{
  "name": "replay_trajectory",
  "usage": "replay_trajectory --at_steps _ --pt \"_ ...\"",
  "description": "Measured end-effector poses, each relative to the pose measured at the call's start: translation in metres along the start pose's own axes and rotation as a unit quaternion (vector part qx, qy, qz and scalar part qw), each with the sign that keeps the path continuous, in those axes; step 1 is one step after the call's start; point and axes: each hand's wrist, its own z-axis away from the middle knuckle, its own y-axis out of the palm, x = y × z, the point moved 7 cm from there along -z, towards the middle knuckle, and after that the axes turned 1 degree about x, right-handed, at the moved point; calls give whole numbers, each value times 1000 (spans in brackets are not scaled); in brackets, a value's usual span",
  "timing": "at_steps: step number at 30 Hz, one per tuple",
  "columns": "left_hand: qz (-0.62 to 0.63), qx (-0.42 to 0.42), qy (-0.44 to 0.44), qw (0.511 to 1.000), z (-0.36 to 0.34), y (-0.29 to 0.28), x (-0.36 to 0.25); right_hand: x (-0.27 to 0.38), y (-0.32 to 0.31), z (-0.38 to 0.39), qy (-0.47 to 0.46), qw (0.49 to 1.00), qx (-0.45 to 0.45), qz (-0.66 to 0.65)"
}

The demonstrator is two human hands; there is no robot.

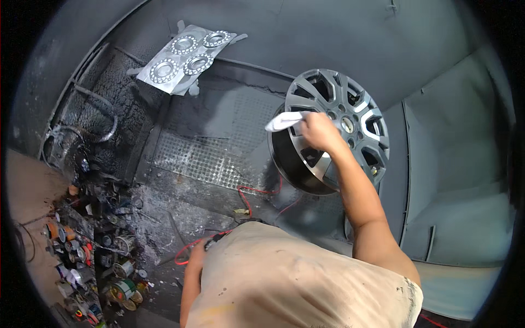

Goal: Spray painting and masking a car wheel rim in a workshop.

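Head view: the right hand (318, 131) grips a white cloth (285, 121) at the left side of a grey wheel (351, 115), right of centre. Wiping looks underway; how much remains is unclear. Whether the lowered left hand (199, 250) holds anything, I cannot tell.

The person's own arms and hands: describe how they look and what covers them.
The right arm and right hand show no sleeve, glove or watch. The left forearm is bare too; the left hand is partly hidden. The loose beige shirt has dark smudges by the right shoulder.
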Motion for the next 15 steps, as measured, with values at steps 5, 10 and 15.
replay_trajectory --at_steps 5,10,15 --pt "-3 -100 -47 994 38 -15 17 -28 -93 -11 59 976 -208 -16" --pt "-25 -86 -72 993 54 -26 31 -27 22 -41 -43 991 -18 128" --pt "19 -146 -38 988 78 -32 76 -49 32 -31 58 993 1 106"
